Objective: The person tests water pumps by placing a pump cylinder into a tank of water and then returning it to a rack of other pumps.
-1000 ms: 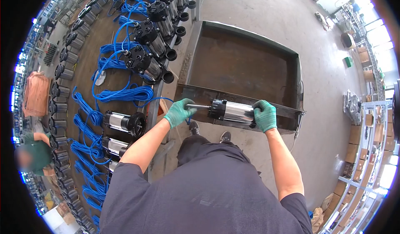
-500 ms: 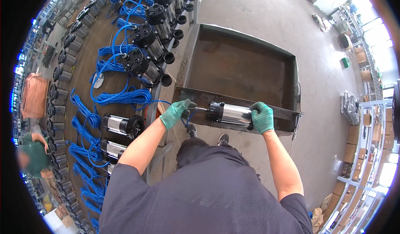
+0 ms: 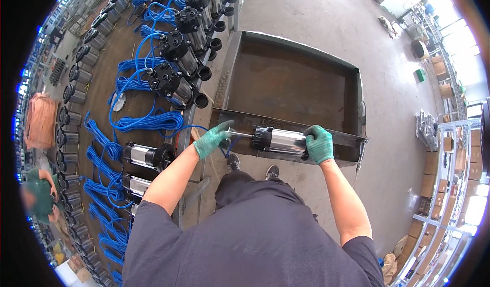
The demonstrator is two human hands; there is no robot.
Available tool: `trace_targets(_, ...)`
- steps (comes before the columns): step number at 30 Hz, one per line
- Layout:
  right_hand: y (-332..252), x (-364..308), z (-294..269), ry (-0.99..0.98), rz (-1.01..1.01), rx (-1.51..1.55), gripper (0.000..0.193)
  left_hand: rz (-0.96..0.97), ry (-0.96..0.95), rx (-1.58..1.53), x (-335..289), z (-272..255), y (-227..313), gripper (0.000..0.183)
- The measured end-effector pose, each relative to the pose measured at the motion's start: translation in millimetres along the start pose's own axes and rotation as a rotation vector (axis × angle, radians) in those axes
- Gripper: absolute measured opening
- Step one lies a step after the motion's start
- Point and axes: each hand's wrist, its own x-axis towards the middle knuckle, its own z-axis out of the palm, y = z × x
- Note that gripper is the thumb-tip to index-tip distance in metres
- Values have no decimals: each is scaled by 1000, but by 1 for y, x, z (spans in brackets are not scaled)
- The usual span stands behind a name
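A silver cylindrical pump motor [image 3: 287, 141] with a black ribbed end lies level in front of me, over the near edge of a metal tank. My right hand [image 3: 320, 144], in a green glove, is wrapped round its right end. From the black end a thin metal shaft [image 3: 241, 134] sticks out to the left. My left hand [image 3: 213, 140], also gloved in green, is at the shaft's tip with its fingers apart around it. A blue cable [image 3: 196, 127] runs behind the left hand and hangs down beside the shaft.
The shallow rectangular tank [image 3: 293, 80] has a brown bottom. On the left, a bench carries finished-looking pumps [image 3: 171, 85], coiled blue cables [image 3: 153, 122] and lying pumps [image 3: 148, 156]. A person in green [image 3: 41, 195] stands beyond it. Shelving with boxes [image 3: 444, 185] is at right.
The fingers of my left hand have spread from their closer hold on the shaft, showing its tip. The motor and right hand keep nearly the same place. The person in green has shifted their arms.
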Motion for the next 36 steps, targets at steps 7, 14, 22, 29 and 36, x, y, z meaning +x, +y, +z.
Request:
trace_targets(7,2,0,1,11,-12,5,11,249,59,606,12,-5,-26,38)
trace_targets(14,-7,0,-2,-21,18,-24,10,-85,-155,-79,-1,-4,8,46)
trace_targets(22,0,1,1,-8,4,-7,10,-169,-212,614,11,-12,37,43)
trace_targets(29,-6,-1,0,35,-40,-11,8,282,149,1595,16,-7,4,33)
trace_targets(36,1,-7,-13,55,-25,-67,9,-191,-136,612,12,6,32,16)
